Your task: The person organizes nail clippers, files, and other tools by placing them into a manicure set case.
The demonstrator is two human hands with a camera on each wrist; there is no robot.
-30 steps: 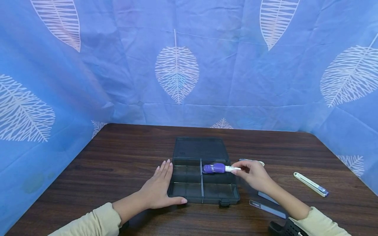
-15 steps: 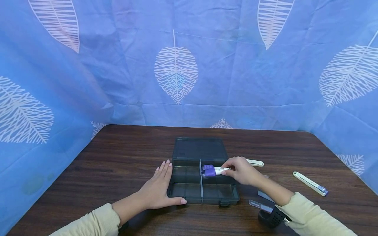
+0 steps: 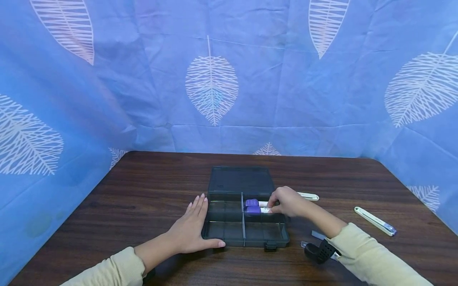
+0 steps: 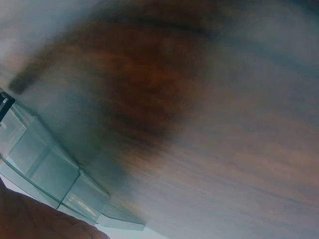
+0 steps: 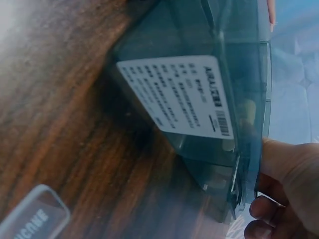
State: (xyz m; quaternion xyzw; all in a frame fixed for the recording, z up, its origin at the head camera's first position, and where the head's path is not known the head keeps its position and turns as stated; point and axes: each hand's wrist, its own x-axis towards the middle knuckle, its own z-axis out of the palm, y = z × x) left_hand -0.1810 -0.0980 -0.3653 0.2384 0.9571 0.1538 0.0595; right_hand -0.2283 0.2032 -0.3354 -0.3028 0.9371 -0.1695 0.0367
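Observation:
A dark translucent divider box [image 3: 229,243] lies on the table with its lid folded back. Two purple bottles with white caps, which look like nail polish, lie side by side in its back right compartment. My right hand [image 3: 290,202] reaches in over the right wall and holds the nearer bottle [image 3: 253,210] by its cap end. Just behind it rests the other bottle [image 3: 251,202]. My left hand [image 3: 191,230] lies against the box's left side, fingers straight, thumb along the front edge. In the right wrist view, the box wall [image 5: 159,30] hides what the fingertips hold.
To the right lies a slim white tool [image 3: 375,221] with a shiny bluish end. Another white tool [image 3: 308,196] shows partly behind my right hand. Flat greyish strips [image 3: 317,235] lie under my right forearm. A patterned blue cloth [image 3: 214,87] hangs around the table.
My right hand has moved left and down with the nearer bottle, from above the back right compartment to inside it, beside the other bottle. The left hand has stayed put.

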